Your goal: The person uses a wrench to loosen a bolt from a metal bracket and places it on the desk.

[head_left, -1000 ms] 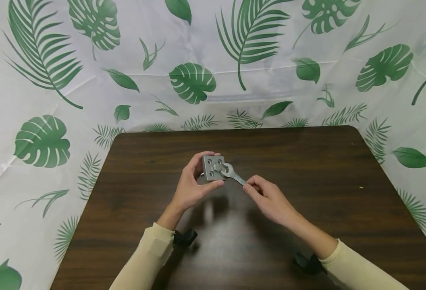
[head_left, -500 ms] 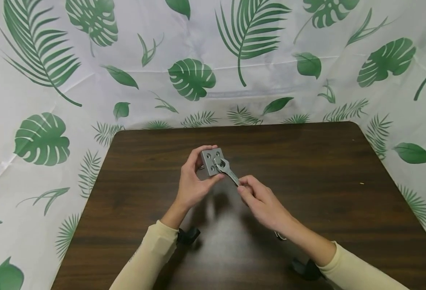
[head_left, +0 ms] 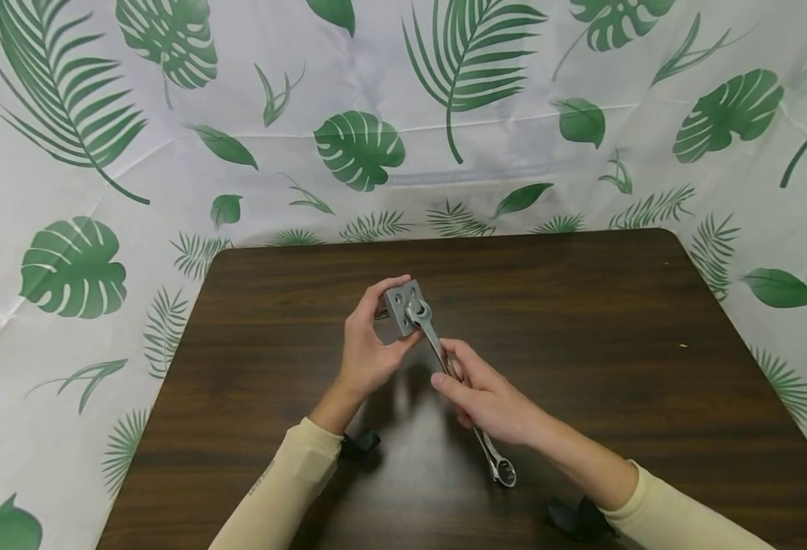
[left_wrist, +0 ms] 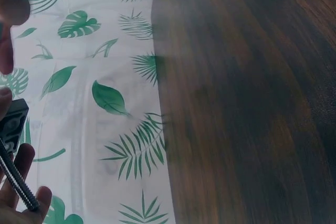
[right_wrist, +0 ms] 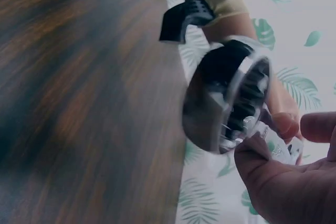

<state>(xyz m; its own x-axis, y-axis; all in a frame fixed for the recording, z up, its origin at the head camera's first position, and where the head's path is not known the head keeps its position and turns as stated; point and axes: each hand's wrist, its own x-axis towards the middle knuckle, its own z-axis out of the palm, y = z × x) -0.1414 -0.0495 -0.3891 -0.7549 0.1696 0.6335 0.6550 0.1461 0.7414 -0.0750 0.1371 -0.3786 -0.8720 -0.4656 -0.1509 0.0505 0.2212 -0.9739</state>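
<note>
My left hand [head_left: 365, 355] grips a small grey metal block [head_left: 395, 312] by its edges, raised over the table. Several holes show in the block's face, and a bolt sits in it; the threaded shank [left_wrist: 20, 182] sticks out in the left wrist view. With thumb and fingers, my right hand [head_left: 495, 401] holds a combination wrench [head_left: 434, 341] by its shaft. Its open end fits around the bolt head at the block's face. The ring end [head_left: 504, 472] points down toward the near side, and the same ring [right_wrist: 207, 116] looms large in the right wrist view.
A dark wood-grain table [head_left: 293, 305] lies beneath both hands. Behind it hangs a white cloth [head_left: 266, 183] printed with green leaves. Black straps [head_left: 360, 445] are on the wrists, and a tiny yellowish speck [head_left: 682, 346] lies at the right.
The wrench has swung from pointing right to pointing down toward the near side, its ring end coming into view. My right hand moved left and slightly down. The left hand rose slightly, tilting the block.
</note>
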